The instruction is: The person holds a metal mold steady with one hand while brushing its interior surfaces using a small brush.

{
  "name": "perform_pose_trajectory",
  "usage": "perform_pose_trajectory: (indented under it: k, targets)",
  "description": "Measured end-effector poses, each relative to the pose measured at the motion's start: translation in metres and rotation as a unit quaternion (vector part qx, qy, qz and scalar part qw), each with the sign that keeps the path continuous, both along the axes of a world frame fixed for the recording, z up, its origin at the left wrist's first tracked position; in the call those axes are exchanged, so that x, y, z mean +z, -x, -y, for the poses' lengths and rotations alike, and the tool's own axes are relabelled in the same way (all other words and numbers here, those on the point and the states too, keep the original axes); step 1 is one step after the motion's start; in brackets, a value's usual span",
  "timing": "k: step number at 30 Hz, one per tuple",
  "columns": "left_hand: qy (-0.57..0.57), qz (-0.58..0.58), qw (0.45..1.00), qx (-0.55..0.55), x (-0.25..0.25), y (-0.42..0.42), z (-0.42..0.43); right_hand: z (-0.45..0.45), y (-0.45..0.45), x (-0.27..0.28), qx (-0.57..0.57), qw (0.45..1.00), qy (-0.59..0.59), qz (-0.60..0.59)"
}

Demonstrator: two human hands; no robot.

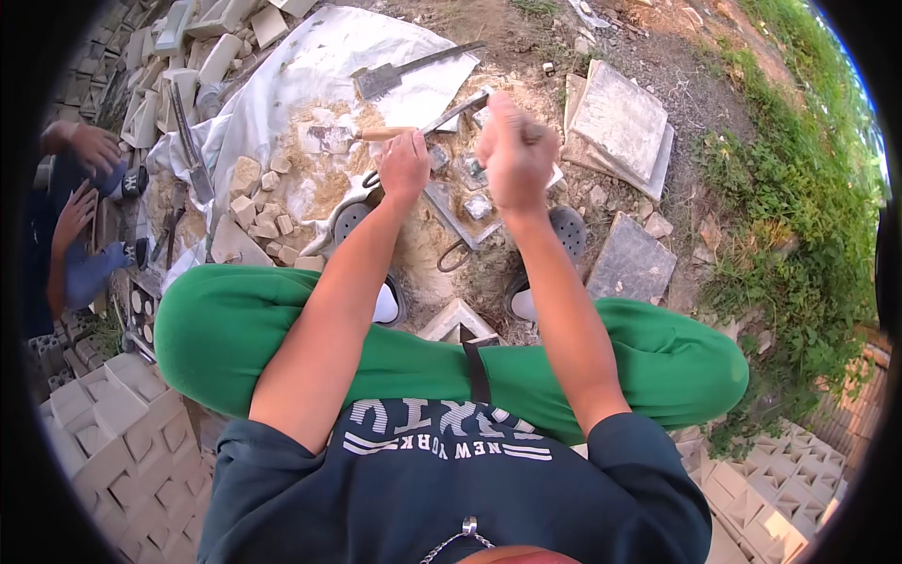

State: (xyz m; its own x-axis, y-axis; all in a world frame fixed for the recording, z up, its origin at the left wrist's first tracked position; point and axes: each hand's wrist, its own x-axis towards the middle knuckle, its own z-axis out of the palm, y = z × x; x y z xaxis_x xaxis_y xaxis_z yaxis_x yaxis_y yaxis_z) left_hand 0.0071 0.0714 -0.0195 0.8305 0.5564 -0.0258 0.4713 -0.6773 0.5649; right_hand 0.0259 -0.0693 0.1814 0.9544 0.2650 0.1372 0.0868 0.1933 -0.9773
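My left hand is closed at the end of a wooden handle; a flat, dusty blade lies beyond the handle's left end. From the same hand a narrow metal bar slants up to the right. I cannot tell whether handle and bar are one tool. My right hand is raised beside the bar's far end, fingers curled; what they hold, if anything, is hidden. Below the hands, between my shoes, lie an angled metal piece, a wire loop and small pale lumps.
A broad flat blade lies on the white sheet. Broken pieces lie at left, square slabs at right. Another person's hands show at far left. Stacked pale blocks stand at lower left.
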Motion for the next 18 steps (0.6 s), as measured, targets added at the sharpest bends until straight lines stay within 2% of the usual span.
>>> perform_pose_trajectory:
  k: [2, 3, 6, 10, 12, 13, 16, 18]
  targets:
    - [-0.007, 0.015, 1.0, -0.001, -0.002, 0.001, 0.0, -0.01, -0.006, -0.082, -0.012, 0.992, 0.125, 0.019]
    - [-0.008, 0.031, 0.999, 0.001, -0.004, 0.002, 0.002, -0.012, -0.004, -0.103, -0.01, 0.993, 0.097, 0.064]
    - [-0.024, 0.043, 0.999, -0.022, -0.006, 0.004, 0.0, -0.022, -0.01, -0.085, 0.034, 0.991, 0.12, 0.039]
    - [-0.036, 0.033, 0.999, -0.019, -0.01, 0.003, 0.0, -0.016, -0.034, -0.058, 0.05, 0.997, 0.058, 0.021]
    - [-0.027, 0.036, 0.999, -0.015, -0.012, 0.005, 0.001, -0.009, -0.025, 0.007, 0.06, 0.998, -0.008, 0.011]
    - [-0.025, 0.049, 0.998, -0.017, -0.012, 0.004, 0.0, -0.015, -0.026, 0.022, 0.031, 0.996, -0.024, 0.086]
    - [-0.026, 0.06, 0.998, -0.009, -0.011, 0.003, 0.003, -0.015, -0.023, 0.032, 0.024, 0.996, -0.018, 0.09]
    - [-0.031, 0.06, 0.998, -0.009, -0.015, 0.002, 0.003, -0.016, -0.02, -0.004, -0.01, 0.998, 0.056, 0.019]
